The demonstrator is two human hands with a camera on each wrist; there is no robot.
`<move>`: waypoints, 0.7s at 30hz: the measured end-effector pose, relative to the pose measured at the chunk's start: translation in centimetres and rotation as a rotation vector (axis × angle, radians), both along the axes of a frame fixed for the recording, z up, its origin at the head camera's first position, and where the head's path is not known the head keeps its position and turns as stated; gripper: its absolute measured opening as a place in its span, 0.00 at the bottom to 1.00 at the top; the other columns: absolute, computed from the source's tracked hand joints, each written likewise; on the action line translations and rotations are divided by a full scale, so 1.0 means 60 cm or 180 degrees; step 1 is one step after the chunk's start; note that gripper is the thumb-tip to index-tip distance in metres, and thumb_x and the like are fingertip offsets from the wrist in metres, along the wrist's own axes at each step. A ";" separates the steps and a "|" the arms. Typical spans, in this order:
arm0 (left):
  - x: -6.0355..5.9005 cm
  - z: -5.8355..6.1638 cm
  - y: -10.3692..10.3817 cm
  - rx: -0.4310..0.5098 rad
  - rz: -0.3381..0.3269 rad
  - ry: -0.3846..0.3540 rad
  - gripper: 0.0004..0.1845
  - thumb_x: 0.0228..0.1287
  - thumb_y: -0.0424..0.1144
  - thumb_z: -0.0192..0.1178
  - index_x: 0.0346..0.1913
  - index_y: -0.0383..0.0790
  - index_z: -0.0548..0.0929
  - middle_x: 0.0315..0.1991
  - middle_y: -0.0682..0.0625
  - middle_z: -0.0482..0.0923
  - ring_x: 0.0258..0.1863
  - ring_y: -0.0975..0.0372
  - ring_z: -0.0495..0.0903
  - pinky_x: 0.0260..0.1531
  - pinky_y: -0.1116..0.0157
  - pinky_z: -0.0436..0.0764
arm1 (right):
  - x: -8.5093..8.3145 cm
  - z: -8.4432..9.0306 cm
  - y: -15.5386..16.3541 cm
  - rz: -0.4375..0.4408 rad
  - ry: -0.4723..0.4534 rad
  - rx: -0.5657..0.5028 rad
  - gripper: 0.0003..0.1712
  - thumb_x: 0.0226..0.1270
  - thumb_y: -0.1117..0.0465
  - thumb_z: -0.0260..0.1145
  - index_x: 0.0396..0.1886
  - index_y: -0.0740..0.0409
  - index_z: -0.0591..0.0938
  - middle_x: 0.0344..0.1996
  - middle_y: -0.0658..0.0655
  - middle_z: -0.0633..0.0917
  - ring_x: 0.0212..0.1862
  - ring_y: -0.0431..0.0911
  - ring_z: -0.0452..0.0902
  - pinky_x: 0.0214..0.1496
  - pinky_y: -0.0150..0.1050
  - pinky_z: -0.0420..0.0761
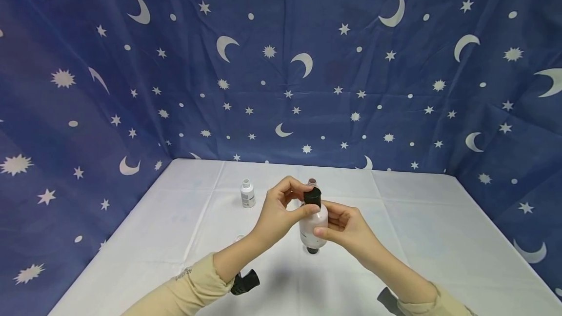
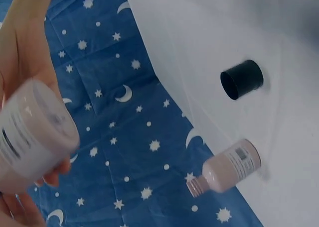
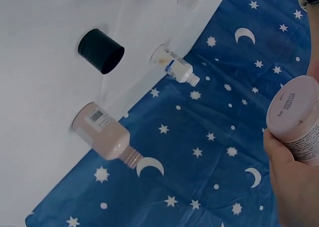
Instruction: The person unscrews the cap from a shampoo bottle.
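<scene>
Upright above the table, a pale pink bottle [image 1: 313, 228] with a black cap [image 1: 312, 197] is held between both hands. My left hand [image 1: 283, 206] pinches the cap between thumb and fingers. My right hand [image 1: 351, 230] grips the bottle's body from the right side. The underside of that bottle [image 3: 294, 107] faces the right wrist camera and carries small print. Behind it on the table stands a second pink bottle [image 2: 232, 165], its threaded neck uncovered. A loose black cap [image 3: 101, 51] sits on the cloth near that bottle, partly hidden in the head view.
A small white bottle [image 1: 248, 194] with an uncovered neck stands at the back left. A small white cap [image 3: 188, 0] lies near it. White cloth [image 1: 421, 218] covers the table, and a blue star-and-moon curtain [image 1: 272, 77] closes off the back and sides.
</scene>
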State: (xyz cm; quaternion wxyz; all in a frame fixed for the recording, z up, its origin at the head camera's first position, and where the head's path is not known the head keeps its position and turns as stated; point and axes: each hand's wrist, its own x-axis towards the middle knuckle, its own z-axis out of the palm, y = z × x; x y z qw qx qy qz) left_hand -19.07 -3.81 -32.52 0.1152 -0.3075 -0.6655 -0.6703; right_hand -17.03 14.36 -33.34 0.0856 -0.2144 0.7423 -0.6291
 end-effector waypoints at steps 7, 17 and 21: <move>-0.001 0.001 0.012 -0.0084 0.0159 -0.0035 0.16 0.53 0.31 0.69 0.43 0.34 0.76 0.43 0.41 0.76 0.41 0.65 0.72 0.46 0.67 0.77 | -0.003 -0.002 -0.003 -0.0124 -0.0070 0.0023 0.36 0.59 0.60 0.69 0.64 0.71 0.68 0.57 0.71 0.77 0.53 0.50 0.80 0.54 0.37 0.81; -0.002 0.005 -0.009 -0.0475 -0.0177 -0.0057 0.30 0.56 0.44 0.68 0.59 0.38 0.69 0.58 0.44 0.70 0.57 0.56 0.69 0.55 0.63 0.76 | -0.005 -0.005 -0.005 0.0003 -0.0056 0.0011 0.36 0.60 0.59 0.69 0.64 0.72 0.67 0.57 0.72 0.75 0.54 0.50 0.80 0.55 0.36 0.81; -0.011 0.006 -0.022 -0.0499 -0.0695 -0.0094 0.42 0.60 0.62 0.54 0.69 0.38 0.59 0.69 0.41 0.61 0.68 0.51 0.61 0.66 0.56 0.68 | -0.002 -0.002 -0.005 0.0003 -0.0038 0.0027 0.37 0.60 0.59 0.69 0.64 0.73 0.67 0.58 0.72 0.75 0.55 0.53 0.78 0.55 0.36 0.80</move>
